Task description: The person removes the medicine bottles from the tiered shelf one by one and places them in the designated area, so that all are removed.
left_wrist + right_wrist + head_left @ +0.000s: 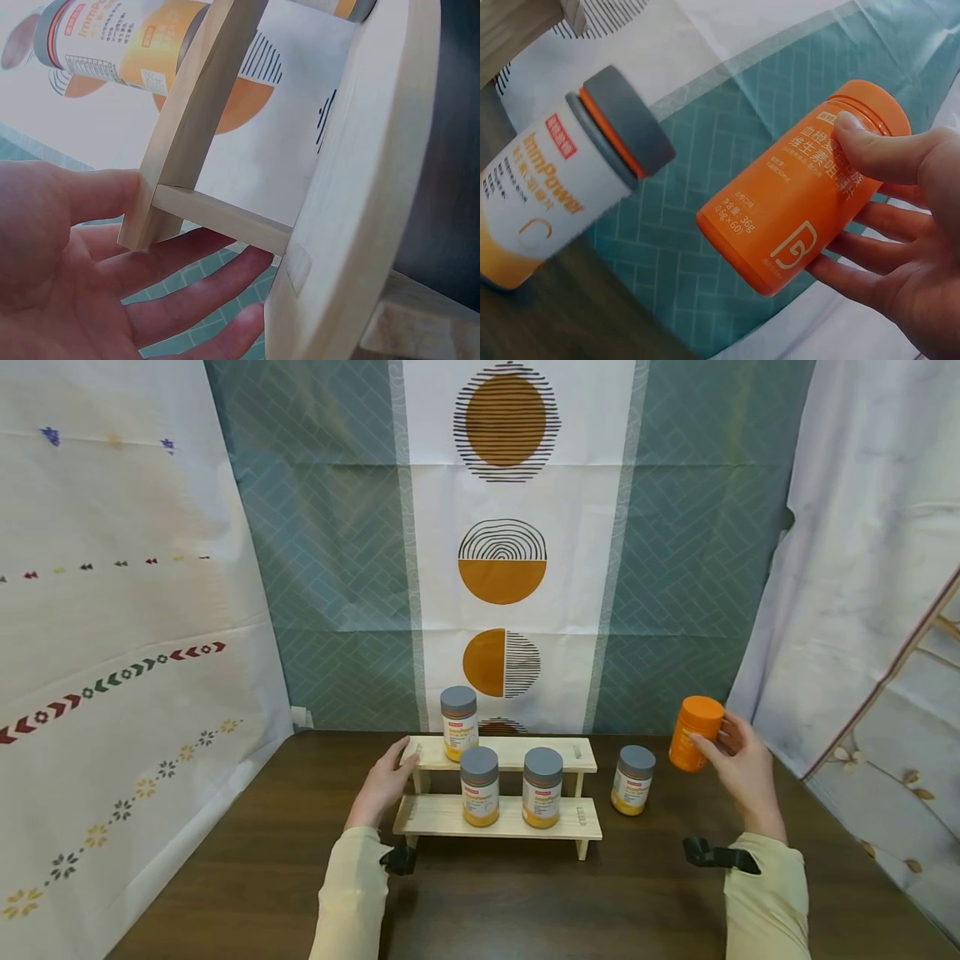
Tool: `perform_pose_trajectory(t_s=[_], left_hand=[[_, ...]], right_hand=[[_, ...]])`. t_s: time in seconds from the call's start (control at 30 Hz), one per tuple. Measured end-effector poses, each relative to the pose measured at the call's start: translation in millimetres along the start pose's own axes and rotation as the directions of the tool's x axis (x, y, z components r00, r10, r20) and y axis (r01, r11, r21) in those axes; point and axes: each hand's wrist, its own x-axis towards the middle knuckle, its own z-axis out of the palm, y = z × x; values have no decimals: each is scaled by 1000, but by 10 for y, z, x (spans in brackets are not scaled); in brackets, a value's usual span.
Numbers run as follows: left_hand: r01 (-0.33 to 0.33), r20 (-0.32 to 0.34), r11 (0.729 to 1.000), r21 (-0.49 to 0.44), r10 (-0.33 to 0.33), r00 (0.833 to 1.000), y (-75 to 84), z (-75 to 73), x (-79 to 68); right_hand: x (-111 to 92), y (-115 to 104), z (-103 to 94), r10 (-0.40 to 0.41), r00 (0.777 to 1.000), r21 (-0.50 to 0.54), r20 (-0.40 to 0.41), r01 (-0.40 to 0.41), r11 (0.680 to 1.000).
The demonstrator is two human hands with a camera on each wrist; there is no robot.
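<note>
My right hand [750, 774] holds an orange bottle [696, 733] above the right part of the table, thumb on one side and fingers on the other. The right wrist view shows the bottle's white print and ribbed orange lid [870, 105]. At the left end of a two-step wooden rack [525, 752], my left hand [382, 785] pinches the upper board [184, 120] between thumb and fingers. One grey-lidded white-and-yellow jar [460, 723] stands on the upper step. Two similar jars, a left one [480, 787] and a right one [542, 787], stand on the lower step.
Another grey-lidded jar [632, 780] stands on the dark wooden table [525, 902], between the rack and the orange bottle. A green and white patterned cloth [337, 568] hangs behind the table. White cloths hang at the left [135, 652] and right sides.
</note>
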Motion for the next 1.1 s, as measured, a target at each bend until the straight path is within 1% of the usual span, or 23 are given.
perform_pose_trajectory(t_s=[0.07,0.17,0.3,0.57,0.77,0.9,1.1], left_hand=[[0,0,1000,2,0,1000,7,3,3],[0,1,1000,6,0,1000,14,3,2],[6,0,1000,9,-6,1000,11,1,-3],[9,-1,1000,15,-9,1000,5,6,-8],[8,-5,1000,14,-8,1000,12,0,-9],[8,-3,1000,15,-8,1000,18,-1,-8],[10,0,1000,12,-10,1000,13,1,2]], right_hand=[[-5,37,-4,-1,1000,2,-6,1,1000],[-14,91,-8,2,1000,-2,5,-2,1000],[-22,190,-6,0,999,-14,48,1,1000],[-41,356,43,-15,994,-25,107,18,1000],[-41,421,115,-6,988,-18,157,9,1000],[-52,442,136,-9,986,-1,165,9,1000],[-65,506,145,-7,984,-15,177,10,1000]])
